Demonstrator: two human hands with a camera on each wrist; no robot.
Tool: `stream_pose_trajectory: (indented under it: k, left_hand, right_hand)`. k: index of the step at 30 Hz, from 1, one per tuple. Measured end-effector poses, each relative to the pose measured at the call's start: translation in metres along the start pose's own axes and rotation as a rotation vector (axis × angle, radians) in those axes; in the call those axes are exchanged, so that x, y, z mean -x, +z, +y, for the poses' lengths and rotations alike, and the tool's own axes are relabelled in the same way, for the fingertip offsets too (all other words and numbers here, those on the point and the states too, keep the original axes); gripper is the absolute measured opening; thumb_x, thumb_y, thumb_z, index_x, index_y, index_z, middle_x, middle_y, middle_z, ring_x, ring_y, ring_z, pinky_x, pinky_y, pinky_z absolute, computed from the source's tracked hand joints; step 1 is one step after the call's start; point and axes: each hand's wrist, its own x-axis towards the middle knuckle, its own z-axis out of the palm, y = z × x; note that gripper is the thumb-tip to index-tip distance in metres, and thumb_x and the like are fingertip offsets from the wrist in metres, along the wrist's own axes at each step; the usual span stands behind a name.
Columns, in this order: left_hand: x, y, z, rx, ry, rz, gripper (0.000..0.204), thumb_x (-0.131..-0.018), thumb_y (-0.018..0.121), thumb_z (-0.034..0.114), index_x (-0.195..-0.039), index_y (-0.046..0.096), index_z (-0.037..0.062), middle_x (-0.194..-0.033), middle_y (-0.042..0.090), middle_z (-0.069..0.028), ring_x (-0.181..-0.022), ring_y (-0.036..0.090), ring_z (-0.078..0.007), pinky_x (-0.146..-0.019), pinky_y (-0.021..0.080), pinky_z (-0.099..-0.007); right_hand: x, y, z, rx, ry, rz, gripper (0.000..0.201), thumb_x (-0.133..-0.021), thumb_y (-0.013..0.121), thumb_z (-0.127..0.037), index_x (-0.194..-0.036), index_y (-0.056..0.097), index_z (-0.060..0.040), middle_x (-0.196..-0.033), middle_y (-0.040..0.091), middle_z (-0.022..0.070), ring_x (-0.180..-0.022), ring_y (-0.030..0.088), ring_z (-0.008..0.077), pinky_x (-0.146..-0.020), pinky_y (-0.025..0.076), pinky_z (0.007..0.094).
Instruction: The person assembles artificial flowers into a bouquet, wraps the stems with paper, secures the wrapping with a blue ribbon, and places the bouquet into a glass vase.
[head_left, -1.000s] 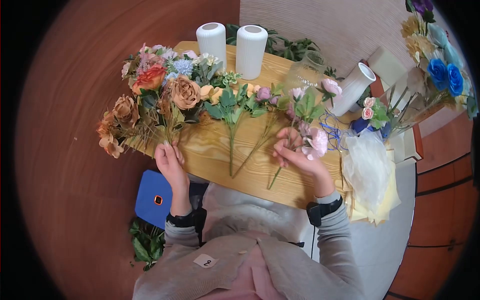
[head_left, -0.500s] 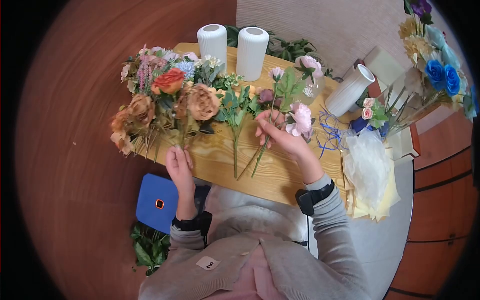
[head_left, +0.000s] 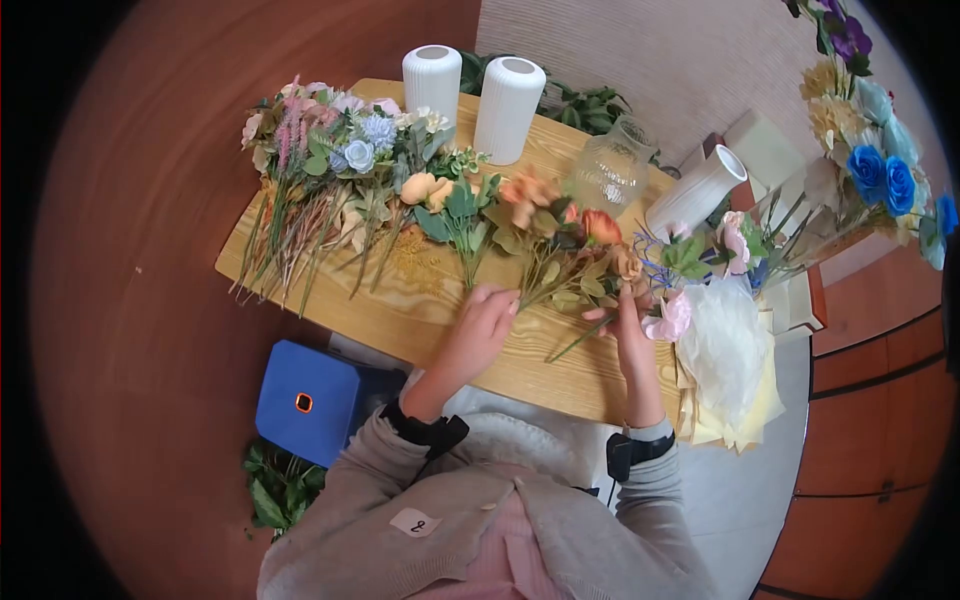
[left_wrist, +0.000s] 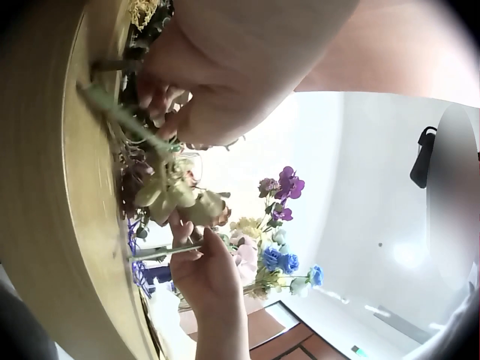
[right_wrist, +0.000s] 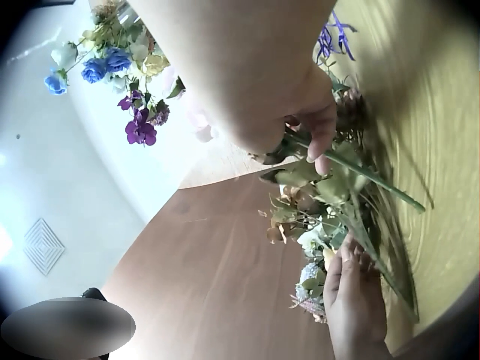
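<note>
My left hand (head_left: pixel 474 335) pinches the stems of an orange and brown artificial rose bunch (head_left: pixel 601 228) low over the front of the wooden table (head_left: pixel 400 328). Part of the bunch is blurred. Close by on the right, my right hand (head_left: pixel 633 345) grips the green stem (right_wrist: pixel 379 180) of a spray of pink artificial flowers (head_left: pixel 672 318). The spray's heads lean out to the right of that hand, and the rose heads overlap its fingers. Between the hands, a leafy green stem (head_left: pixel 466 225) lies on the table.
Mixed flowers (head_left: pixel 360 155) are heaped at the table's left. White ribbed vases (head_left: pixel 510 115) stand at the back, with a glass vase (head_left: pixel 612 165) and a tilted white vase (head_left: pixel 695 190) to their right. Blue ribbon and white wrapping (head_left: pixel 725 335) lie at the right edge.
My left hand has carried the rose bunch from the left heap rightward to my right hand. The right hand, with the pink flowers, swung left and then back right.
</note>
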Motion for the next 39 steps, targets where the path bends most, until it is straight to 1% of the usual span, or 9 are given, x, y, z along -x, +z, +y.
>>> stream_pose_trajectory:
  k: [7, 9, 12, 15, 19, 24, 32, 37, 39]
  left_hand:
    - [-0.008, -0.018, -0.017, -0.487, -0.245, 0.258, 0.050, -0.083, 0.064, 0.020, -0.122, 0.043, -0.0036, -0.095, 0.054, -0.0189, -0.088, 0.056, -0.0310, -0.076, 0.046, -0.0351]
    - [-0.014, -0.026, -0.021, -0.032, -0.673, -0.034, 0.048, -0.087, 0.060, 0.016, -0.125, 0.039, -0.0036, -0.088, 0.055, -0.0155, -0.075, 0.057, -0.0260, -0.065, 0.047, -0.0325]
    - [-0.002, -0.008, -0.064, 0.329, -0.468, 0.020, 0.042, -0.091, 0.055, 0.012, -0.125, 0.037, -0.0037, -0.083, 0.054, -0.0113, -0.068, 0.056, -0.0179, -0.055, 0.045, -0.0289]
    - [-0.008, -0.015, -0.033, 0.538, -0.443, 0.143, 0.032, -0.093, 0.049, 0.007, -0.122, 0.040, -0.0032, -0.084, 0.053, -0.0094, -0.071, 0.054, -0.0131, -0.057, 0.044, -0.0254]
    - [-0.010, -0.037, -0.005, 0.524, -0.522, 0.261, 0.032, -0.095, 0.046, 0.008, -0.125, 0.040, -0.0008, -0.082, 0.051, -0.0041, -0.072, 0.052, -0.0103, -0.063, 0.044, -0.0229]
    - [0.004, -0.065, -0.014, -0.056, -0.267, 0.497, 0.035, -0.096, 0.045, 0.009, -0.129, 0.041, -0.0004, -0.092, 0.049, -0.0042, -0.078, 0.050, -0.0101, -0.071, 0.042, -0.0221]
    - [0.020, -0.106, 0.007, 0.030, -0.284, 0.686, 0.036, -0.096, 0.044, 0.010, -0.129, 0.039, -0.0044, -0.094, 0.051, -0.0046, -0.074, 0.046, -0.0086, -0.066, 0.039, -0.0205]
    - [0.032, -0.117, -0.003, 0.048, -0.273, 0.720, 0.037, -0.097, 0.044, 0.011, -0.129, 0.038, -0.0054, -0.094, 0.051, -0.0051, -0.076, 0.048, -0.0090, -0.070, 0.041, -0.0210]
    - [0.036, -0.117, -0.009, 0.096, -0.271, 0.769, 0.034, -0.096, 0.045, 0.009, -0.129, 0.038, -0.0003, -0.089, 0.049, -0.0013, -0.069, 0.042, -0.0030, -0.057, 0.034, -0.0156]
  right_hand:
    - [0.011, 0.000, 0.004, -0.001, 0.115, -0.042, 0.034, -0.095, 0.052, -0.031, -0.108, 0.040, -0.0013, -0.086, 0.056, 0.0083, -0.064, 0.066, 0.0183, -0.042, 0.044, 0.0218]
    - [0.011, 0.011, 0.007, -0.036, 0.142, -0.069, 0.035, -0.092, 0.058, -0.029, -0.107, 0.042, -0.0019, -0.083, 0.056, 0.0065, -0.061, 0.065, 0.0165, -0.042, 0.043, 0.0207]
    - [0.009, 0.032, 0.007, -0.068, 0.190, -0.093, 0.039, -0.088, 0.064, -0.024, -0.111, 0.041, -0.0025, -0.086, 0.058, 0.0058, -0.056, 0.062, 0.0142, -0.043, 0.042, 0.0195]
    - [0.000, 0.037, 0.021, -0.038, 0.251, -0.150, 0.043, -0.087, 0.066, -0.020, -0.117, 0.040, -0.0045, -0.091, 0.059, 0.0045, -0.060, 0.061, 0.0116, -0.045, 0.042, 0.0197]
    - [-0.005, 0.047, 0.013, -0.168, 0.029, -0.016, 0.042, -0.087, 0.065, -0.016, -0.120, 0.041, -0.0073, -0.096, 0.058, 0.0026, -0.068, 0.061, 0.0100, -0.051, 0.042, 0.0203]
    - [-0.005, 0.059, -0.034, -0.358, -0.036, -0.013, 0.044, -0.088, 0.062, -0.008, -0.125, 0.039, -0.0119, -0.096, 0.058, 0.0019, -0.071, 0.058, 0.0100, -0.056, 0.042, 0.0205]
    - [-0.039, 0.100, -0.087, -0.387, -0.219, -0.104, 0.041, -0.090, 0.059, -0.011, -0.125, 0.039, -0.0119, -0.105, 0.054, 0.0008, -0.078, 0.056, 0.0108, -0.069, 0.047, 0.0246]
    - [-0.057, 0.115, -0.119, -0.462, -0.443, -0.192, 0.031, -0.091, 0.059, -0.012, -0.115, 0.039, -0.0101, -0.097, 0.053, 0.0038, -0.074, 0.058, 0.0108, -0.060, 0.051, 0.0241]
    - [-0.065, 0.115, -0.109, -0.340, -0.595, -0.096, 0.032, -0.090, 0.060, -0.013, -0.114, 0.039, -0.0081, -0.096, 0.054, 0.0047, -0.072, 0.059, 0.0119, -0.057, 0.050, 0.0248]
